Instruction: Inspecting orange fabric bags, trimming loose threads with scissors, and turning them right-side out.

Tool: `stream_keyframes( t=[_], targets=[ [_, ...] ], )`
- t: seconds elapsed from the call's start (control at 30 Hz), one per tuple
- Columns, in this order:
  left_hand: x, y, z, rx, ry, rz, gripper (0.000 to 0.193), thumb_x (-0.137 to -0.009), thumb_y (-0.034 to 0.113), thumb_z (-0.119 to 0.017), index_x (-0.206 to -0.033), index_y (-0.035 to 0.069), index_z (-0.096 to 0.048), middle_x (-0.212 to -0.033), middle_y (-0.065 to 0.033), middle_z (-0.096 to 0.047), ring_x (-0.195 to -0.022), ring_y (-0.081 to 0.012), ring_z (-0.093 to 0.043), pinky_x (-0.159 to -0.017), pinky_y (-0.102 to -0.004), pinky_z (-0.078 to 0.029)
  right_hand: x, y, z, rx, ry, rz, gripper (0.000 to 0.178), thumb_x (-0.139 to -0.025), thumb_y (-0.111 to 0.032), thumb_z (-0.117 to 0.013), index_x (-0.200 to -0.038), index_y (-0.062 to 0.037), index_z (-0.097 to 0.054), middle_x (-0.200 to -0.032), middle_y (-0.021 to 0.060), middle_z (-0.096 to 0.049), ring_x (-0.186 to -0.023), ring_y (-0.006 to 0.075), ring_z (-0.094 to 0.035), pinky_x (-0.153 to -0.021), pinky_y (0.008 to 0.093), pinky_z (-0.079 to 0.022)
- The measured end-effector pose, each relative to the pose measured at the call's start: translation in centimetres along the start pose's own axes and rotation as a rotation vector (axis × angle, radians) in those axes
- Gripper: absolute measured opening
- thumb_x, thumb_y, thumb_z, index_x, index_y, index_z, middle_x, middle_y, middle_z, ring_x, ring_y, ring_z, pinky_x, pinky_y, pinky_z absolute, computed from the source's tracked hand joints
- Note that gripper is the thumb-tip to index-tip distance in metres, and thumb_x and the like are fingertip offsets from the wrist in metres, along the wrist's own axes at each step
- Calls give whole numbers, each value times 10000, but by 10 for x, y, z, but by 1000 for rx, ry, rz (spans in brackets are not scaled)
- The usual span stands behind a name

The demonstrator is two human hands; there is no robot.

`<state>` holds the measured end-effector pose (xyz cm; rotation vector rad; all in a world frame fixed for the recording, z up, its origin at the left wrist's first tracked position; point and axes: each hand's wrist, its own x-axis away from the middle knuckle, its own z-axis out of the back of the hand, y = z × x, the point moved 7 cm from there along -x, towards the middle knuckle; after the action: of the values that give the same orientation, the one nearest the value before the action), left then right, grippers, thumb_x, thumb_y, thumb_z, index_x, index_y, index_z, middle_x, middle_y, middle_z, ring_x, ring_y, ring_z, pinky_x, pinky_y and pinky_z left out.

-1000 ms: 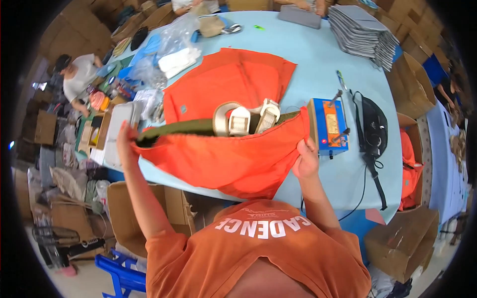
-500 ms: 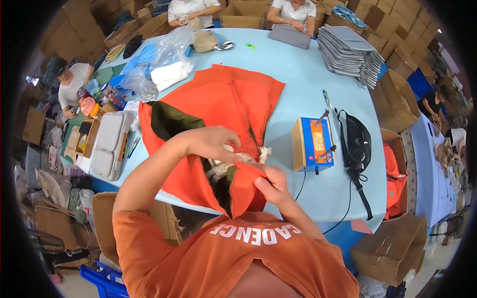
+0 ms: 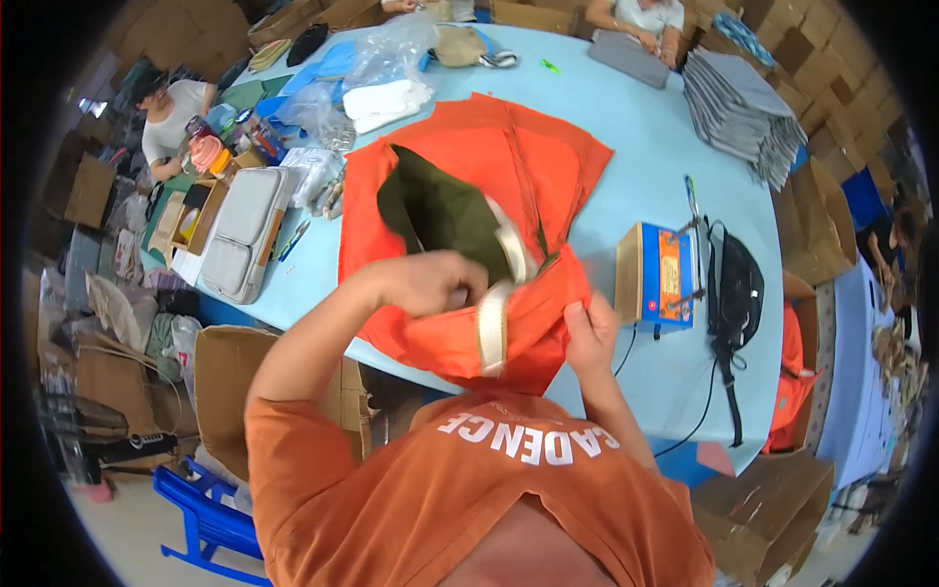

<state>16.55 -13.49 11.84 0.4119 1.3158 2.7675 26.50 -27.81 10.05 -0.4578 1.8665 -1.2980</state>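
Olive-lined orange bag (image 3: 440, 340): left of blue-and-wood electrical box (image 3: 646, 279). Right hand (image 3: 594, 333) grip pinches its edge; left hand (image 3: 430, 282) blurred, grip cannot be told. Advisable: keep edge taut, cream webbing strap (image 3: 492, 333) untwisted.

The left hand (image 3: 430, 282) is blurred, and whatever may be gripped by its fingers (image 3: 469, 277) cannot be made out. Most of the right hand's (image 3: 593, 336) fingers are concealed behind the orange bag (image 3: 430, 344), whose dark green lining (image 3: 445, 210) is partly lost in folds. The ends of a cream strap (image 3: 492, 333) are hidden in the fabric. At the top edge, the head of a co-worker (image 3: 631, 24) is cropped out. A blue stool (image 3: 220, 523) is partly covered by the orange shirt (image 3: 469, 489). A tiny green item (image 3: 550, 67) on the tabletop (image 3: 548, 103) is too small to be identified.
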Motion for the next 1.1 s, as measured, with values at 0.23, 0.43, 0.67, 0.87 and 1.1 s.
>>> stream_keyframes(
  t=[0.23, 0.43, 0.67, 0.87, 1.1],
  targets=[
    [8, -51, -42, -821, -282, 395, 405, -800, 288, -381, -1146, 87, -438, -1125, -70, -447, -1031, -213, -416, -856, -309, -307, 17, 1, -6, -86, 54, -129, 238, -846, -147, -451, -955, 50, -528, -953, 97, -565, -890, 139, -508, -790, 259, -385],
    [5, -64, -26, -601, -174, 398, 411, -806, 241, -424, -1185, 83, -452, -1201, -101, -453, -1153, -237, -369, -976, -367, -246, 20, -30, -40, 7, -328, -28, 263, -843, -189, -480, -896, 63, -535, -1017, 178, -557, -921, 230, -538, -808, 312, -399],
    [41, -1, 54, 49, 420, 206, 176, -762, 18, -491, -909, 28, -588, -897, -97, -602, -849, -186, -566, -740, -284, -441, 5, 19, 16, -554, -21, -115, 265, -834, -173, -483, -1013, 22, -476, -1105, 145, -503, -1020, 226, -484, -881, 347, -361],
    [124, -68, 132, -270, 1250, 147, 211, -818, 153, -514, -966, 9, -557, -994, -109, -574, -954, -214, -528, -838, -297, -395, -3, -12, -37, -675, -338, -143, 243, -817, -230, -506, -730, -21, -417, -1215, 306, -357, -1212, 311, -285, -968, 390, -187],
    [107, -176, 91, 879, 824, -79, 569, -872, 465, -317, -1122, -21, -474, -1130, -104, -499, -1098, -200, -421, -968, -329, -265, 7, -33, -34, -291, -415, 44, 300, -732, -59, -610, -642, -55, -324, -1225, 296, -362, -1176, 322, -355, -945, 389, -274]
  ],
)
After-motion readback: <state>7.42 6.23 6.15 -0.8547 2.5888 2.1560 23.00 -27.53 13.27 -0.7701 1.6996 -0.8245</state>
